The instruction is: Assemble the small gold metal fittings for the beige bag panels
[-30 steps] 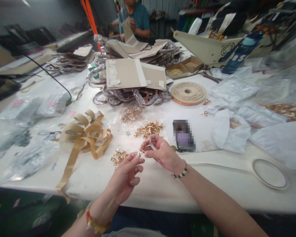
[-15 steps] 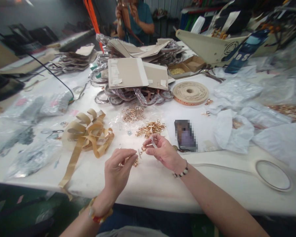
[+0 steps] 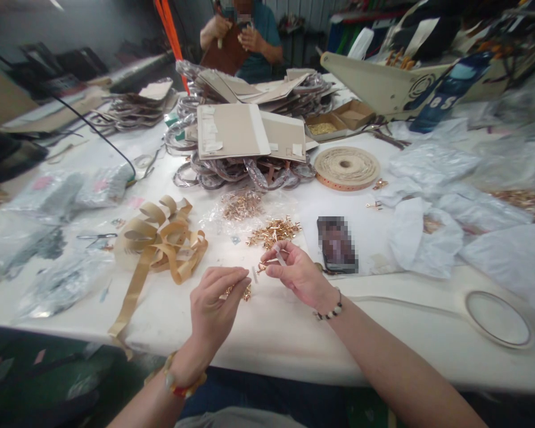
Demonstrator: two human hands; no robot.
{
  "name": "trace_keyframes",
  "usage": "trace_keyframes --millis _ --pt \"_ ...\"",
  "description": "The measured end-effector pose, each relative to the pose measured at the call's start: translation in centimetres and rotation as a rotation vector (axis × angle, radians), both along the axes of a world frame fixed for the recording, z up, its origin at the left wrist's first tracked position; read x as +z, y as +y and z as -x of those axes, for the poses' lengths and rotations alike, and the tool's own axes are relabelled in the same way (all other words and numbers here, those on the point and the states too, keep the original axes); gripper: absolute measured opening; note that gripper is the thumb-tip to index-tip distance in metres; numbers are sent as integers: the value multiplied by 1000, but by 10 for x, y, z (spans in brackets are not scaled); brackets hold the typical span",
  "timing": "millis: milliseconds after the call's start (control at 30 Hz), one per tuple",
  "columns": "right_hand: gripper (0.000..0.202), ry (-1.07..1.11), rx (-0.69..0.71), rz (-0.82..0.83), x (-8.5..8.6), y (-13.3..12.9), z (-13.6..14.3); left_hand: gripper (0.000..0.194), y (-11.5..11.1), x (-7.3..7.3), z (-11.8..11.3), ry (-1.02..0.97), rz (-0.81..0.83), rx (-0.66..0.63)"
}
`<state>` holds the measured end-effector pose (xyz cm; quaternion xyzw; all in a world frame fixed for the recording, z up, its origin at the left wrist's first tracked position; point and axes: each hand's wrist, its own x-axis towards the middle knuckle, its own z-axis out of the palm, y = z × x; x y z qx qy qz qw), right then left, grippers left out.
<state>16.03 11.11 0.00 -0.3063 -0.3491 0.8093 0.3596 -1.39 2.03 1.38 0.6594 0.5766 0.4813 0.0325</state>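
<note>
The right hand point(image 3: 299, 276) has thumb and forefinger pressed together, and between them it pinches a small gold metal part point(image 3: 261, 269). A white strip point(image 3: 279, 255) lies across the fingers of this same hand. The left hand point(image 3: 216, 302) has its fingertips brought close together, and they appear to pinch a small pale piece point(image 3: 254, 274), which stands nearly upright.

The most important relation is this: the gold part sticks out from the right grip toward the left fingertips, its long axis slanting a little downward to the left. The pale piece is just beside its free end; whether they touch, I cannot tell. Nothing stands between the two hands except these small pieces.

Behind the left fingers, a small heap of gold parts point(image 3: 246, 292) is partly hidden. Just beyond the hands lies a larger heap point(image 3: 276, 230) on the table point(image 3: 303, 351). To the right is a phone point(image 3: 339, 244), near the right hand; to the left, well apart, a tan ribbon point(image 3: 136, 285) lies in loops. Farther back, cardboard panels point(image 3: 232, 134) are stacked.
</note>
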Motion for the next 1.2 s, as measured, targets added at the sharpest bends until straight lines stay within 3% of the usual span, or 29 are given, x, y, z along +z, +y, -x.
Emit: trace_keyframes --millis 600,1200 --pt "50 -24 -7 -3 4 -1 0 17 5 6 -6 125 -71 -32" --pt "49 26 -44 -29 1 -4 1 19 7 2 -7 192 -89 -44"
